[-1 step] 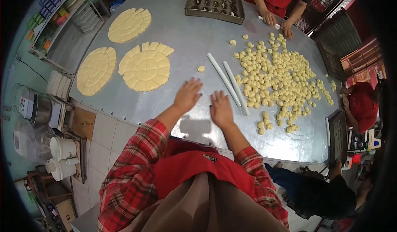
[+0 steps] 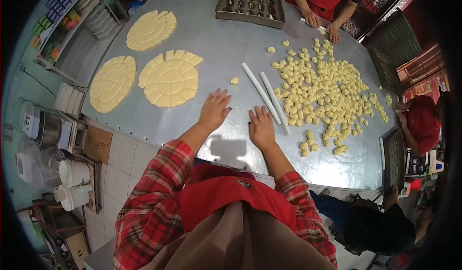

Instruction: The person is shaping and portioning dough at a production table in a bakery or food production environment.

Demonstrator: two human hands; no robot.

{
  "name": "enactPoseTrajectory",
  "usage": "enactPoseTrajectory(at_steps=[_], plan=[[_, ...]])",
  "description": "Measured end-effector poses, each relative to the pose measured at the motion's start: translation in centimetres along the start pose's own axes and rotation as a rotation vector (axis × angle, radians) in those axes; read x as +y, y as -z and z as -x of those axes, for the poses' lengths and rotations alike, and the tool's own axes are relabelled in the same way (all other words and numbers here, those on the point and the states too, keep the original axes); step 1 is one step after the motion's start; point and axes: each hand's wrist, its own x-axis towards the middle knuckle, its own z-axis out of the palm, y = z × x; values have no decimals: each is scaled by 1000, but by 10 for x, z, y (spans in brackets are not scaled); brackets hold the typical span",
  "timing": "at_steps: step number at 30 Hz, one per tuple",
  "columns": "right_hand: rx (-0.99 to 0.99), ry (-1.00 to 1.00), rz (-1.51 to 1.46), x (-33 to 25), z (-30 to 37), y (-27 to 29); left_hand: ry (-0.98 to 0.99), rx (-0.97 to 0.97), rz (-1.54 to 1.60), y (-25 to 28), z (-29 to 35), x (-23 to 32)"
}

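My left hand (image 2: 214, 109) rests palm down on the metal table (image 2: 222, 44), fingers apart and holding nothing. Just beyond it lies a single small ball of dough (image 2: 234, 81). My right hand (image 2: 262, 127) is also flat on the table, fingers stretched out, with nothing in it. Close to its right side are two white rolling rods (image 2: 260, 92), lying side by side at a slant. A wide heap of small yellow dough balls (image 2: 332, 92) spreads beyond the rods. Three flat dough rounds, cut into pieces, lie at the left; the nearest is a scored dough round (image 2: 171, 79).
A baking tray (image 2: 250, 3) with dark-topped pieces stands at the far edge. Across the table, a co-worker's hands (image 2: 322, 24) handle a white rod. Another person in red (image 2: 422, 123) is at the right. A mixer (image 2: 41, 125) and white buckets (image 2: 74, 173) stand left.
My hands have slid slightly apart, the left one a little to the left and the right one a little to the right. The dough and rods stay where they were.
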Motion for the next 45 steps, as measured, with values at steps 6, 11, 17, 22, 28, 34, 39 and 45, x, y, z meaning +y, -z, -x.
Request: enactPoseTrajectory(at_steps=[6,11,17,22,28,34,39,45], plan=[[-228,35,-137,-40,84,20,109,-233,-50,13,100,14],[-73,65,-57,-36,4,-8,-121,-55,135,-9,19,29],[-82,58,-133,-27,43,9,53,-213,229,37,48,-32],[-125,-337,-283,11,27,16,330,-76,734,24,-6,-26],[447,-180,-463,38,-126,91,221,124,930,98,-100,-49],[51,-67,-504,-51,-84,-2,698,341,-177,124,4,-271],[-124,136,-341,-118,-61,-38,917,279,-153,118,36,-282],[-135,171,-304,-115,-54,-45,896,274,147,126,51,-283]])
